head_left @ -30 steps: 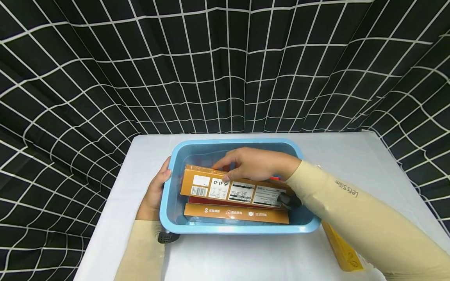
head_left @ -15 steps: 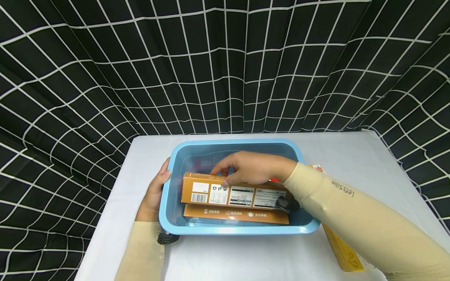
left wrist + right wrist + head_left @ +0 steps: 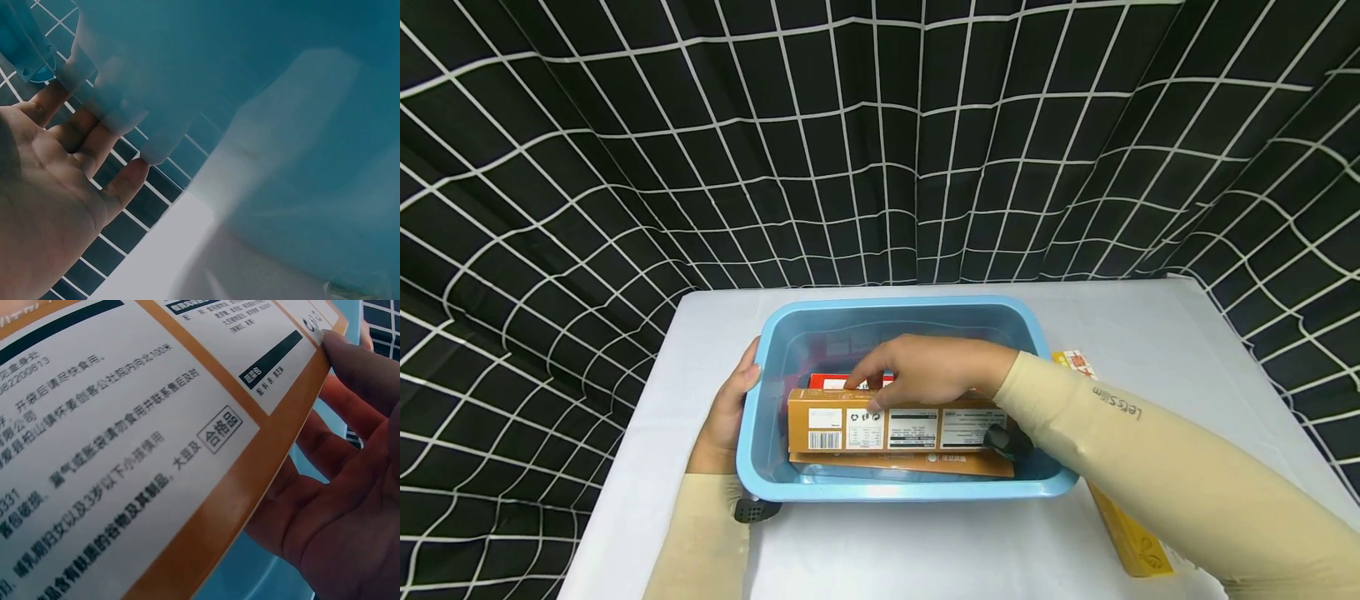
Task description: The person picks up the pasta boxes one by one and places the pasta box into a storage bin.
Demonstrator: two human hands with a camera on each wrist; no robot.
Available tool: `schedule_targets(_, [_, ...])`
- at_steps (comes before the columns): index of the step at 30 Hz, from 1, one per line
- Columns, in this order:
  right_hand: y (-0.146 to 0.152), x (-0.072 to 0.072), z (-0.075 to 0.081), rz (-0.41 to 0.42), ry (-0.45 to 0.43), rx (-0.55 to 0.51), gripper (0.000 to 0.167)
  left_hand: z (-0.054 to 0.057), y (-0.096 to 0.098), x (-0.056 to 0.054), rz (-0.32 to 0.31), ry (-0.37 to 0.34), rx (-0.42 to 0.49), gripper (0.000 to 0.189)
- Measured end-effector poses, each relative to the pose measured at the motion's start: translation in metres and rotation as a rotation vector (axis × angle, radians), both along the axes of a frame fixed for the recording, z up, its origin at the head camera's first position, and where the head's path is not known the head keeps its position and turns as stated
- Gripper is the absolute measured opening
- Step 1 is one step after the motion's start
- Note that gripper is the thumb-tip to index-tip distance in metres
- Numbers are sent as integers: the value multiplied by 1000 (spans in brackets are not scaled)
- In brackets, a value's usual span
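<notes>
My right hand (image 3: 928, 368) reaches into the blue plastic bin (image 3: 910, 491) and pinches the upper edge of a long orange carton (image 3: 865, 429), thumb on its printed side and fingers behind. In the right wrist view, the carton (image 3: 209, 528), covered in printed text, fills much of the picture beside the hand (image 3: 344, 494). A second orange carton (image 3: 880, 461) lies in front of it in the bin, partly covered. Behind it shows a red box (image 3: 826, 381). My left hand (image 3: 726, 408) grips the bin's left rim, its thumb on top and its fingers (image 3: 128, 181) against the outer wall.
A yellow carton (image 3: 1131, 533) lies on the white table (image 3: 917, 550) right of the bin, its middle hidden under my right sleeve. Black cloth with a white grid (image 3: 880, 167) surrounds the table's back and sides.
My right hand has lowered the orange carton toward the front of the bin, and it lies straighter. It covers more of the front carton, while the red box has come into sight behind it.
</notes>
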State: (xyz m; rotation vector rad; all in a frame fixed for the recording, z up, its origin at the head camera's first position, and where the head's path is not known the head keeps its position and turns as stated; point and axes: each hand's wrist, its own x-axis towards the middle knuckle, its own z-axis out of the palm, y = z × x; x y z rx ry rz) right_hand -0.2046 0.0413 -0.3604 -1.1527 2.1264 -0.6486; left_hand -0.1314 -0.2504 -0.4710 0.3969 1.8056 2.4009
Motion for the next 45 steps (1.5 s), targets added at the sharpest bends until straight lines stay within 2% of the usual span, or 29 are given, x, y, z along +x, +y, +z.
schedule_targets(6, [-1, 1, -1, 5, 4, 25, 38, -4, -1, 0, 15, -33, 29, 66])
schedule_targets(10, [-2, 0, -3, 9, 14, 32, 38, -1, -1, 1, 11, -5, 10, 67])
schedule_targets(17, [-3, 1, -5, 18, 5, 39, 38, 2, 1, 2, 48, -14, -31, 69])
schedule_targets(21, [-3, 1, -5, 20, -13, 38, 37, 3, 1, 3, 46, -17, -29, 69])
schedule_targets(28, [-3, 0, -1, -18, 29, 9, 32, 2, 0, 2, 26, -10, -27, 69])
schedule_targets(36, [-3, 0, -1, -24, -67, -12, 34, 2, -1, 1, 7, -4, -26, 68])
schedule_targets(45, [-1, -1, 2, -43, -109, -23, 36, 2, -1, 1, 14, -7, -34, 68])
